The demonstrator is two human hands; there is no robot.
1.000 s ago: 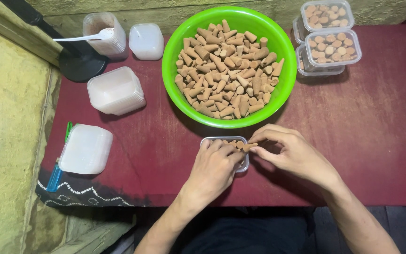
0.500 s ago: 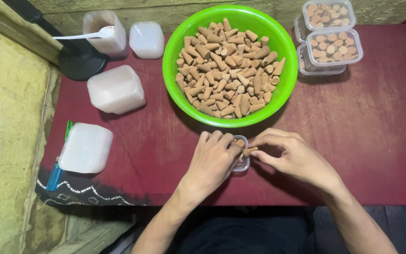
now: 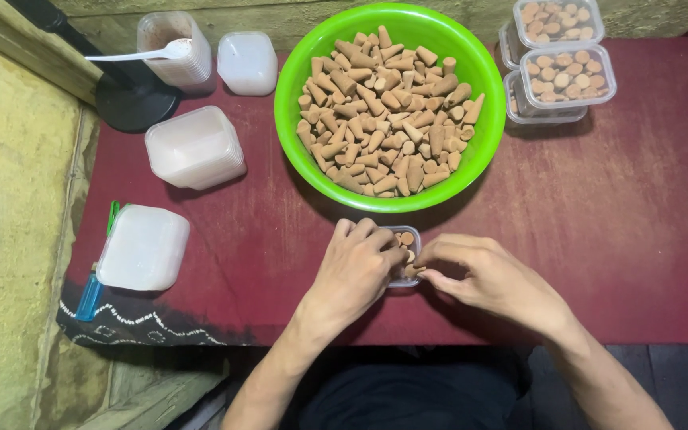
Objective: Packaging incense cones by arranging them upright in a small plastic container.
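While bent over the dark red table point(image 3: 623, 239), both hands meeting at a small clear container point(image 3: 404, 238) just below the near rim of the green bowl point(image 3: 292, 72). Left hand point(image 3: 353, 275) laid over the container's left side, fingers curled onto it and covering most of it, holding it in place. Right hand point(image 3: 494, 279) touching the container's right edge, thumb and forefinger pinched together at that edge; whether a cone sits in the pinch, impossible to tell. A few brown cones point(image 3: 407, 238) visible inside the container in the gap between the hands. Green bowl heaped with many more of the same tan and brown cones, lying at all angles. To the upper right, well apart from the hands, a stack of filled clear boxes point(image 3: 567, 76) with cones standing in rows, flat ends up. To the left, a stack of empty translucent containers point(image 3: 194, 147) on its side, and nearer the table's front corner another translucent stack point(image 3: 143, 247), with a green and blue object beside it, too hidden to identify. At the far left, a further stack of cups point(image 3: 170, 44) with a white plastic spoon point(image 3: 141, 54) resting across it, a white lidded tub point(image 3: 247, 62) just beside, and a black round base point(image 3: 133, 102) in front.
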